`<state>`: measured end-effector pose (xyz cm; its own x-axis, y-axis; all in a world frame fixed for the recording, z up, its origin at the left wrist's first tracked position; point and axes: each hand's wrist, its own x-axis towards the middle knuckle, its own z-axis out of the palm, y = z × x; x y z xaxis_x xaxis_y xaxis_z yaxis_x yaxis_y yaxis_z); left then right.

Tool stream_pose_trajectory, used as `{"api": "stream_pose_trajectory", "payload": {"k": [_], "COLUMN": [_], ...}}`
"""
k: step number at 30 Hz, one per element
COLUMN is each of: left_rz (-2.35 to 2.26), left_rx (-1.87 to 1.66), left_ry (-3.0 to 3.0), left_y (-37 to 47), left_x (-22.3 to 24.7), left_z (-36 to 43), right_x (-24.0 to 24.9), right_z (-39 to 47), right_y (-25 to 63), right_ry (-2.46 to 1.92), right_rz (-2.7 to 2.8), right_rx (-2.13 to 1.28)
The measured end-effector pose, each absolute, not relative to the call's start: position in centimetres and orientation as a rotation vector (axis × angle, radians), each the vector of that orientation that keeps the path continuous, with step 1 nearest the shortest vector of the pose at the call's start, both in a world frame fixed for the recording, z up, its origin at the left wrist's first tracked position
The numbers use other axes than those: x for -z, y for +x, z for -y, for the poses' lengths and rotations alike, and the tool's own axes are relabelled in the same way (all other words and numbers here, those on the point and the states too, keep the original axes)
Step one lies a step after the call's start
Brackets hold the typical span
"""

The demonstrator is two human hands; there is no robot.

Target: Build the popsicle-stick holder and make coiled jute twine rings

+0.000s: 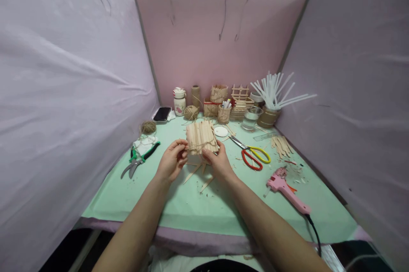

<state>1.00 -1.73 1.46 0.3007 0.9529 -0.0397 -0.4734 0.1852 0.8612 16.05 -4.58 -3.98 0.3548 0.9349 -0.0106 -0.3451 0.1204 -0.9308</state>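
Above the middle of the table I hold up a small piece made of pale flat wooden sticks (201, 132) set side by side. My right hand (219, 159) grips its lower right side, thumb on the front face and fingers behind. A thin strand of twine (202, 145) seems to cross the lower front of the sticks. At the left edge, my left hand (175, 159) is closed in a pinch where this strand ends. Its fingertips partly hide what they hold. Loose wooden sticks (191, 174) lie on the table beneath.
Scissors (246, 153) and a pink glue gun (287, 191) lie to the right, pruning shears (140, 160) to the left. Along the back stand a glass of water (252, 118), a pot of white glue sticks (270, 114), twine balls (191, 112) and a bottle (179, 102).
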Motion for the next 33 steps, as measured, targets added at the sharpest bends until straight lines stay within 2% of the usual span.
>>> {"api": "stream_pose_trajectory", "payload": {"k": [5,15,27,33], "left_rz": [-0.660,-0.831,-1.059,-1.179], "left_rx": [-1.125,-1.118,-1.366,-1.337], "left_ry": [0.812,1.269,1.754,1.650], "left_y": [0.6,0.5,1.2,2.0], "left_x": [-1.7,-1.9,-2.2,-2.5], "left_z": [1.5,0.7,0.3,-0.2], "right_x": [3.9,3.7,3.2,3.1], "right_z": [4.6,4.6,4.8,4.8], "right_y": [16.2,16.3,16.3,16.3], "right_ry": [-1.041,-1.020,-1.049,-1.054], "right_rz": [0.720,0.721,0.719,0.740], "right_rx": [-1.057,-1.062,-1.064,-1.046]}}
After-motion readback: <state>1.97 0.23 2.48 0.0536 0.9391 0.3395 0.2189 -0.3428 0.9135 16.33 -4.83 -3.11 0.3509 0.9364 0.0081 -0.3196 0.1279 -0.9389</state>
